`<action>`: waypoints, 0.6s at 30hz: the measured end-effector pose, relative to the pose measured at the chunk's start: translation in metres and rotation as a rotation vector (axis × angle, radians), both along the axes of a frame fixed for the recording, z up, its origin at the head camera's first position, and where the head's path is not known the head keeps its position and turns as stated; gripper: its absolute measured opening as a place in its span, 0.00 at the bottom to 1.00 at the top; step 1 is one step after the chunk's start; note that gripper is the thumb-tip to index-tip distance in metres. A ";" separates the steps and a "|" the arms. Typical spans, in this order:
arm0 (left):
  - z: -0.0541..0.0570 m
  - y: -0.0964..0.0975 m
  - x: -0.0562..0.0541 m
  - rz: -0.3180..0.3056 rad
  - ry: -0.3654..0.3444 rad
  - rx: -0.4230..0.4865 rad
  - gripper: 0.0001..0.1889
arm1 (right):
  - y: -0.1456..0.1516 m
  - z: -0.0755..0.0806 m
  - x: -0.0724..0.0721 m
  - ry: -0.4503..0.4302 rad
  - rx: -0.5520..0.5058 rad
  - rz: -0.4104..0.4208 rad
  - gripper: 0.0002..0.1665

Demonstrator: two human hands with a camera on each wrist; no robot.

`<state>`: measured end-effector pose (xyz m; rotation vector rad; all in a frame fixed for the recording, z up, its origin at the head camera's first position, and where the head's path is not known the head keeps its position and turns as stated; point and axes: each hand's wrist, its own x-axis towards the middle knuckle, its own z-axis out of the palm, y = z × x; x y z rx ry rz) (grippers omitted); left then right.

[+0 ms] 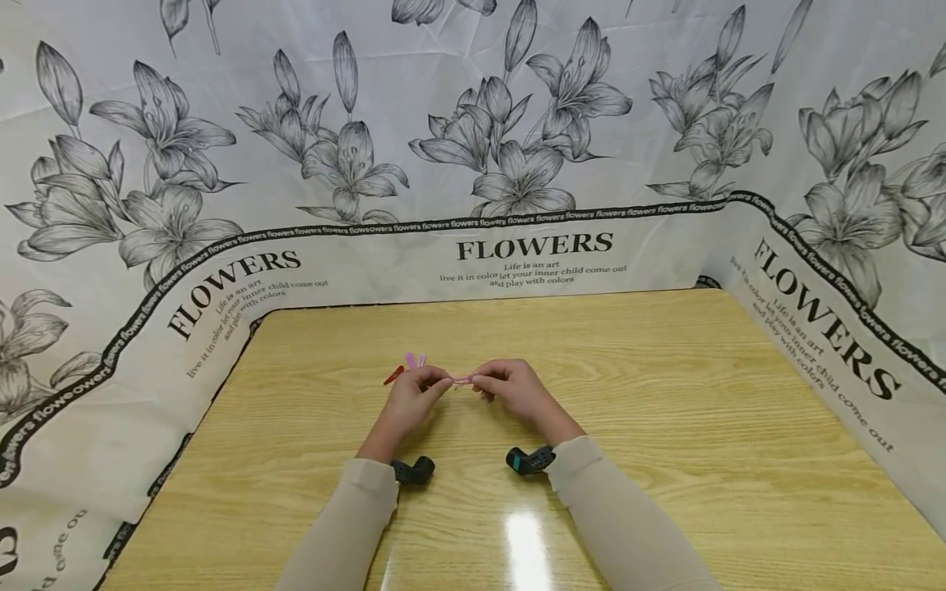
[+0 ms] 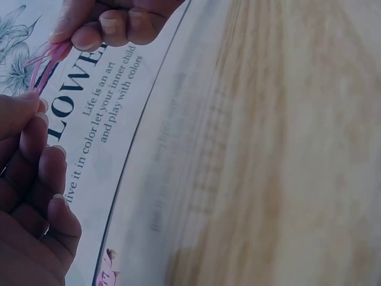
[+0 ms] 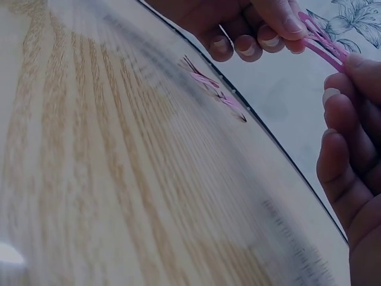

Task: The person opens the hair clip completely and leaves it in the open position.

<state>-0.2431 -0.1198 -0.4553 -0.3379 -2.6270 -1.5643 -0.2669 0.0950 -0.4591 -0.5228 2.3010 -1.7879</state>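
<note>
Between both hands, a pink snap hair clip (image 1: 461, 381) is stretched lengthwise above the table. My left hand (image 1: 411, 404) pinches one end between thumb and index finger. At the other end, my right hand (image 1: 521, 396) pinches with thumb and fingertips, its remaining fingers curled below. Up close in the right wrist view, the clip (image 3: 324, 52) shows narrow strips with gaps between them; its ends are hidden under the fingers. Just beyond the left hand lie a red clip (image 1: 394, 375) and a purple clip (image 1: 411, 360) on the table.
The wood-grain table (image 1: 665, 394) has a glossy surface with a bright reflection near its front. A white curtain (image 1: 532, 263) printed with flowers and lettering stands along the back and sides. Dark wrist devices sit at both sleeve cuffs.
</note>
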 end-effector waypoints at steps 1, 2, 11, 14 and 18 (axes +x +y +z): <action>-0.001 0.001 0.000 -0.001 0.007 -0.001 0.09 | 0.001 0.000 0.000 0.000 -0.010 -0.003 0.12; -0.001 0.001 -0.001 -0.002 0.015 -0.002 0.08 | 0.001 0.000 0.000 0.000 -0.018 -0.007 0.12; -0.003 0.006 -0.001 0.003 0.026 -0.002 0.08 | 0.004 0.002 -0.001 0.002 -0.047 -0.022 0.11; -0.004 0.007 -0.001 0.002 0.027 -0.004 0.09 | 0.005 0.001 -0.001 0.002 -0.046 -0.024 0.11; -0.005 0.007 -0.001 -0.007 0.021 -0.003 0.09 | 0.006 -0.002 -0.001 0.016 -0.049 -0.019 0.10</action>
